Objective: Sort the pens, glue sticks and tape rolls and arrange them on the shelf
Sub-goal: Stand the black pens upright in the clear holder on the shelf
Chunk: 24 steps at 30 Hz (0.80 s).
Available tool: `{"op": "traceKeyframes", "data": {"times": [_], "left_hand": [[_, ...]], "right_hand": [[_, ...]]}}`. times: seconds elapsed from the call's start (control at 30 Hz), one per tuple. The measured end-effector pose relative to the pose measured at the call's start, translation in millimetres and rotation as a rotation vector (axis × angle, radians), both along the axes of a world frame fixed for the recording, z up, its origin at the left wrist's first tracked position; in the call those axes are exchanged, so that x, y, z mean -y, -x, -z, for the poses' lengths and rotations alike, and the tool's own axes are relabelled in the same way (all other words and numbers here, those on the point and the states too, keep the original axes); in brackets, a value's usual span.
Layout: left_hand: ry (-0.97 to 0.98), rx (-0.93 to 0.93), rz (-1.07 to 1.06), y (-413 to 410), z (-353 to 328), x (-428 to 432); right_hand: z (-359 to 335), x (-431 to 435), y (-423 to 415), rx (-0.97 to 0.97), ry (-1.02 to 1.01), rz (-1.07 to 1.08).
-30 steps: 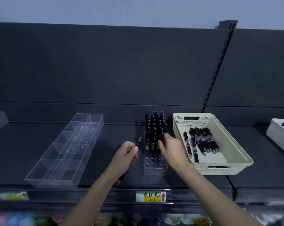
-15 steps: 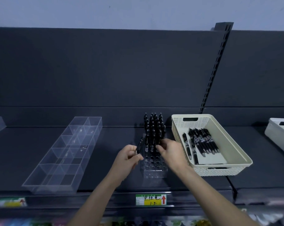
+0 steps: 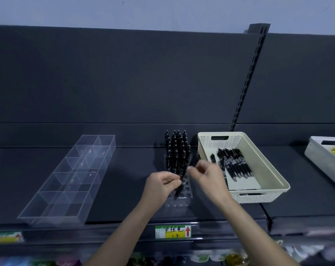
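Observation:
A clear pen stand [image 3: 179, 198] with round holes sits on the dark shelf, its back rows filled with upright black pens [image 3: 176, 148]. My left hand [image 3: 162, 184] pinches one black pen [image 3: 179, 191] that slants over the stand's empty front holes. My right hand [image 3: 207, 174] pinches the upper end of what looks like the same pen; motion blur hides the exact grip. A cream basket [image 3: 274, 179] to the right holds several loose black pens [image 3: 234, 164].
A clear divided organizer [image 3: 53, 200] lies on the shelf at left. A white bin [image 3: 320, 160] with yellow items stands at far right. A price label [image 3: 172, 231] hangs on the shelf's front edge. Blurred goods fill the shelf below.
My left hand carried its pen right, from beside the stand to over the front holes. My right hand left the standing pens and came down to meet the pen's upper end.

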State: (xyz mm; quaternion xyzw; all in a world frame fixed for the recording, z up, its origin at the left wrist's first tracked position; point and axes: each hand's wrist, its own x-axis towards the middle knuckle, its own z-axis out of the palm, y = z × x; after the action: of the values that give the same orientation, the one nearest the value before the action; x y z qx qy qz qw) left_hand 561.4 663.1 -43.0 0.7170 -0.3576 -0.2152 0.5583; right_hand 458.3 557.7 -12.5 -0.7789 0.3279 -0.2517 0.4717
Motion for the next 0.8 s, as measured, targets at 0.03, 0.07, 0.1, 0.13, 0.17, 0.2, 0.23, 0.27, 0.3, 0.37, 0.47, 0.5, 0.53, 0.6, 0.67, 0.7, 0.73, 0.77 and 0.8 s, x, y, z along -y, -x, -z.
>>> {"op": "traceKeyframes", "data": {"times": [0.03,0.07,0.1,0.13,0.17,0.2,0.23,0.27,0.3,0.37,0.47,0.5,0.53,0.6,0.67,0.7,0.73,0.77,0.8], "left_hand": [[-0.061,0.101,-0.005,-3.2,3.4,-1.5],[-0.123,0.201,0.001,-5.9,7.7,-3.5],[-0.177,0.291,0.019,-7.4,11.9,-5.2],[-0.224,0.364,0.045,-7.4,15.5,-6.4],[-0.266,0.426,0.072,-6.5,17.9,-7.0],[-0.302,0.478,0.092,-5.5,19.5,-6.9],[-0.327,0.517,0.104,-5.4,20.4,-6.1],[-0.346,0.543,0.111,-6.4,20.9,-5.0],[-0.364,0.564,0.117,-7.8,20.6,-3.6],[-0.408,0.606,0.144,-10.6,18.9,-1.1],[-0.451,0.636,0.18,-14.2,17.5,3.5],[-0.464,0.643,0.188,-15.1,17.4,4.6],[-0.475,0.651,0.193,-16.0,17.5,5.3],[-0.483,0.665,0.201,-17.3,18.8,6.3],[-0.477,0.681,0.206,-17.3,20.7,6.9],[-0.471,0.687,0.206,-17.5,21.7,7.3],[-0.466,0.689,0.203,-17.8,22.3,7.5],[-0.461,0.692,0.198,-18.0,23.2,7.5],[-0.455,0.697,0.191,-18.2,24.1,7.7]], "right_hand": [[-3.2,7.8,1.4,0.013,0.029,0.049],[-5.9,16.7,2.1,0.021,0.074,0.107],[-8.2,24.5,2.0,0.027,0.116,0.151],[-9.8,30.0,0.9,0.016,0.152,0.175],[-10.3,33.2,-1.6,0.004,0.184,0.178],[-8.3,34.4,-4.9,-0.019,0.211,0.169],[-5.8,34.2,-8.3,-0.045,0.244,0.153],[-2.3,32.9,-11.0,-0.082,0.278,0.138],[0.7,30.9,-13.2,-0.115,0.312,0.123],[5.6,26.5,-16.7,-0.171,0.362,0.094],[12.0,19.3,-21.1,-0.295,0.432,0.06],[12.8,16.7,-22.3,-0.32,0.454,0.059],[13.2,14.9,-23.2,-0.333,0.473,0.063],[13.7,12.6,-24.4,-0.343,0.504,0.085],[14.0,9.8,-24.5,-0.357,0.516,0.093],[14.7,8.9,-24.9,-0.358,0.518,0.092],[15.9,8.5,-25.7,-0.355,0.522,0.089],[17.0,8.8,-26.5,-0.355,0.527,0.085],[17.3,9.4,-27.0,-0.357,0.528,0.079]]}}
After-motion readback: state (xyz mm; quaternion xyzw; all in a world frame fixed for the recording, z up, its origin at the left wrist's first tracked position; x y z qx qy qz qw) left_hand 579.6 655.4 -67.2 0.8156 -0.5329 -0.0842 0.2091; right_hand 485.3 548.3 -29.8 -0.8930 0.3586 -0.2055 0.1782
